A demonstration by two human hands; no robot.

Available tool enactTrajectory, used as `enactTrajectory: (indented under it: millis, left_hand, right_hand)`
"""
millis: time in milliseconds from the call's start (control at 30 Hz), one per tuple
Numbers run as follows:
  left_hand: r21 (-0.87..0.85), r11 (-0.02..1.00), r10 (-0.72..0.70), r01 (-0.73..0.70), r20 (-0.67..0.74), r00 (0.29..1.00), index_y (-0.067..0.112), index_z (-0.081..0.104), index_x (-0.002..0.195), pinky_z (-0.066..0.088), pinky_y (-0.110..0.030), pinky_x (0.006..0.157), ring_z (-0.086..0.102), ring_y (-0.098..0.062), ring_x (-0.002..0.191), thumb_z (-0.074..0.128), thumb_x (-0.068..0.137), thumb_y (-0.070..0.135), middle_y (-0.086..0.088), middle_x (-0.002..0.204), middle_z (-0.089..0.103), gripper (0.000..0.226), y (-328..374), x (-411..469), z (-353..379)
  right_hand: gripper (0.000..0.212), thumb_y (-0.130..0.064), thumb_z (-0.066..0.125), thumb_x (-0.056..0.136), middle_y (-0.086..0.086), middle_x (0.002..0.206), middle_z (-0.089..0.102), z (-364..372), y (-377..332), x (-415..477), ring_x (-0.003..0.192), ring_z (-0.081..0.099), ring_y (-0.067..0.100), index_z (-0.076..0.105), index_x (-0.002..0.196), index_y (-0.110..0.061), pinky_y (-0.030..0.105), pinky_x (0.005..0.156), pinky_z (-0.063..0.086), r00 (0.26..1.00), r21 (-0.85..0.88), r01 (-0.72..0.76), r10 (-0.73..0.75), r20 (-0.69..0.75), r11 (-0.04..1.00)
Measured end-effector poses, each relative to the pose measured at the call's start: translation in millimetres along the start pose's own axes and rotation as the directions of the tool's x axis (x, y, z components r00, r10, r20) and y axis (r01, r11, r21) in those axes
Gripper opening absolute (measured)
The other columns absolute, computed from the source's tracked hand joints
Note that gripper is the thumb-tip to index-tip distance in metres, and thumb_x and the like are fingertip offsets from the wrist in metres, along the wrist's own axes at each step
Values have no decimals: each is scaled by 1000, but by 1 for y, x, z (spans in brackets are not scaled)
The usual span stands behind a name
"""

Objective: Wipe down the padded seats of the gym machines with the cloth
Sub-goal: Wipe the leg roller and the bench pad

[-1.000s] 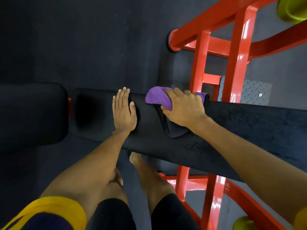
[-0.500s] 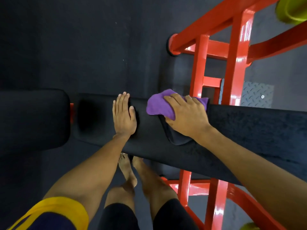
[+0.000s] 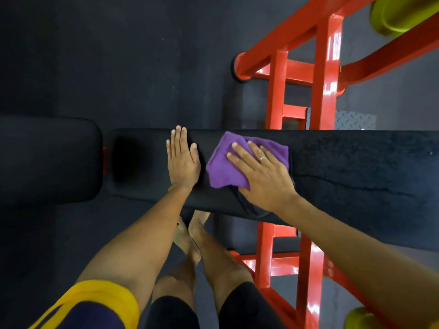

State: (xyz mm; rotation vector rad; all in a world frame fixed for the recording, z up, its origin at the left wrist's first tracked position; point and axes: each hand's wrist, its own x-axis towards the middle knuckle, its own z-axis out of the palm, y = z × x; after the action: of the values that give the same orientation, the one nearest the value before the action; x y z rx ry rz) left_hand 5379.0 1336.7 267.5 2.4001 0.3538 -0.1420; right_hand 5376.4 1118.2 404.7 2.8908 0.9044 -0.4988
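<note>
A long black padded bench seat (image 3: 356, 176) runs across the middle of the view. On it lies a folded purple cloth (image 3: 225, 167) with a dark layer under its near edge. My right hand (image 3: 263, 172) presses flat on the cloth, fingers spread and straight. My left hand (image 3: 183, 160) rests flat on the pad just left of the cloth, fingers together pointing away from me.
A second black pad (image 3: 45, 160) sits to the left, separated by a narrow gap. The red steel frame (image 3: 325, 67) passes under and behind the bench. Yellow-green parts (image 3: 394, 13) show at the right corners. My bare legs and feet (image 3: 190, 243) stand on dark rubber floor.
My right hand has flattened and slid the cloth back toward the middle of the pad from its far edge. The left hand stays planted in the same spot.
</note>
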Motion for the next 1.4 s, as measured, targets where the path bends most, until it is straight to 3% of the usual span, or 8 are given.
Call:
enactTrajectory:
  millis: [167, 433, 633, 900, 1000, 1100, 1200, 1400]
  left_hand:
    - [1, 1000, 27, -27, 3, 1000, 5, 17, 160, 3, -40, 128, 6, -20, 157, 24, 108, 36, -10, 169, 13, 61, 3, -22, 3]
    - [-8, 1000, 15, -15, 34, 999, 8, 12, 161, -3, -35, 127, 1, -18, 157, 17, 105, 43, -7, 170, 8, 66, 3, -50, 2]
    - [0, 999, 36, -36, -6, 999, 6, 16, 160, 2, -39, 128, 6, -21, 157, 22, 107, 40, -10, 169, 12, 64, 4, -65, 6]
    - [12, 997, 76, -76, 39, 996, 6, 10, 161, 2, -42, 128, 1, -20, 157, 23, 108, 35, -10, 170, 6, 61, 0, -87, 7]
    - [7, 993, 120, -120, 13, 993, 7, 14, 161, 4, -42, 128, 3, -20, 157, 27, 110, 30, -9, 169, 10, 58, 5, -102, 10]
    - [7, 989, 146, -146, -11, 989, 9, 17, 161, 7, -45, 128, 5, -20, 157, 32, 110, 25, -8, 169, 12, 56, 4, -108, 15]
    - [33, 988, 152, -153, 20, 988, 10, 11, 162, 6, -45, 128, 1, -19, 157, 45, 108, 25, -6, 170, 5, 66, -1, -106, 18]
    - [20, 993, 112, -113, 74, 991, 9, 12, 161, 4, -42, 128, 2, -19, 157, 22, 109, 31, -8, 170, 8, 57, 9, -107, 5]
  right_hand:
    - [89, -47, 67, 89, 9, 170, 17, 3, -29, 28, 155, 17, 40, 25, 162, -19, 53, 127, 15, 959, 80, -284, 285, -2, 956]
    - [78, -50, 49, 91, 5, 170, 20, 25, -41, -67, 155, 23, 33, 29, 162, -22, 52, 126, 19, 999, 12, -48, 49, -16, 999]
    - [85, -40, 65, 85, 13, 168, 24, 13, -40, -24, 153, 21, 44, 32, 160, -15, 58, 124, 19, 937, 61, -327, 332, -108, 943]
    - [78, -52, 49, 92, 10, 167, 28, 33, -39, -91, 152, 28, 37, 33, 160, -17, 55, 124, 23, 996, -28, 56, -58, -73, 998]
    - [84, -58, 42, 85, 9, 166, 31, 12, -11, -84, 149, 35, 36, 36, 159, -17, 54, 124, 25, 990, -1, -102, 101, -95, 995]
    - [92, -58, 46, 84, 12, 170, 18, 13, -31, -61, 154, 17, 43, 24, 162, -14, 56, 126, 15, 983, -21, -175, 174, -58, 984]
    - [97, -52, 64, 86, 13, 171, 13, 39, -58, -56, 155, 9, 45, 19, 163, -14, 57, 127, 10, 999, -31, -37, 37, -4, 999]
    - [92, -15, 66, 76, 10, 169, 23, 38, -5, -117, 152, 25, 44, 31, 161, -23, 58, 123, 25, 950, -182, 302, -311, -20, 936]
